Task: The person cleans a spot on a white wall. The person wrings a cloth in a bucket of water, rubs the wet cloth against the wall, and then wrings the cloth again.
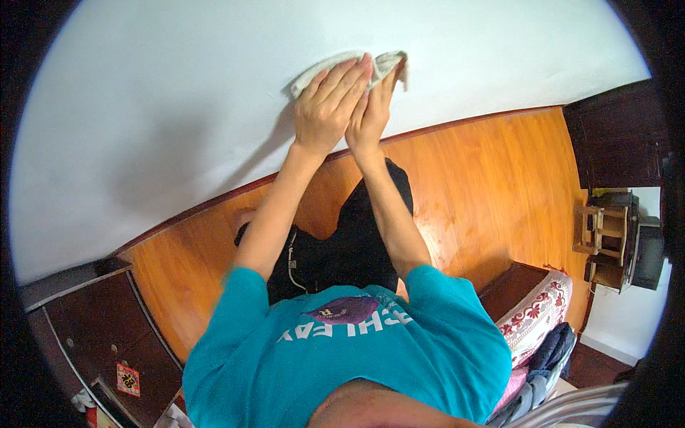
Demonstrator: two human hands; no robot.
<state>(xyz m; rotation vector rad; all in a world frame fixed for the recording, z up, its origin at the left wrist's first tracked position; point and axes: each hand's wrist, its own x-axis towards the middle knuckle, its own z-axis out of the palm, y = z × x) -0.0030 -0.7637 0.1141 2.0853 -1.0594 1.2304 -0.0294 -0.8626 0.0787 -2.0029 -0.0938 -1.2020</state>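
A pale, folded cloth [327, 65] is pressed against the white wall [214, 64] in front of me. My left hand [327, 109] lies on it, fingers stretched out and close together. Right beside it, my right hand [372, 115] presses the cloth's other end, its fingertips partly covered by a loose fold. The two hands touch or overlap near the thumbs. Both arms reach forward above my bent legs in black trousers [342, 262].
Below the wall runs a dark red skirting board [449, 125], then an orange wood floor [481, 182]. Dark cabinets stand at left [101, 326] and far right [615, 139]. A wooden stool [602, 231] is at right; nearer lies a patterned cloth [538, 315] beside piled clothes [535, 390].
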